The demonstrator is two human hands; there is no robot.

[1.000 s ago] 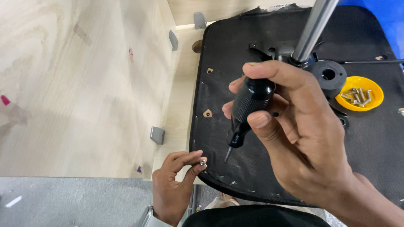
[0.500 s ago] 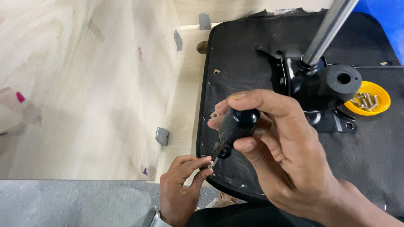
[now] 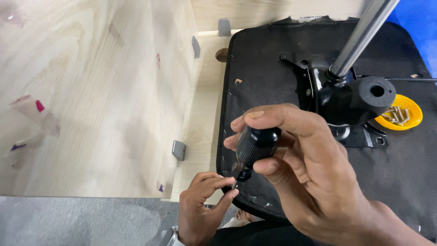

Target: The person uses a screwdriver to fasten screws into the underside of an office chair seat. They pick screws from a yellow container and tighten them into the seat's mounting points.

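In the head view, the right hand (image 3: 314,177) is wrapped around the black knurled handle of a short screwdriver (image 3: 255,148), thumb and fingers closed firmly on the grip, with the tool's tip pointing down toward the near edge of the upturned black fabric-covered chair seat (image 3: 273,77). The left hand (image 3: 202,207) sits just below that near edge, its thumb and forefinger pinched narrowly together at the screwdriver's tip; what they pinch is too small to make out. On the seat, beyond the right hand, a black metal mounting plate (image 3: 359,134) carries a shiny grey steel gas-lift column (image 3: 359,38) rising at a slant, with a round black plastic knob (image 3: 371,93) beside it. A small yellow round dish of brass-coloured screws (image 3: 400,114) rests on the seat just right of the plate. Left of the seat stand pale wooden panels (image 3: 91,91) with small grey metal brackets (image 3: 178,149).
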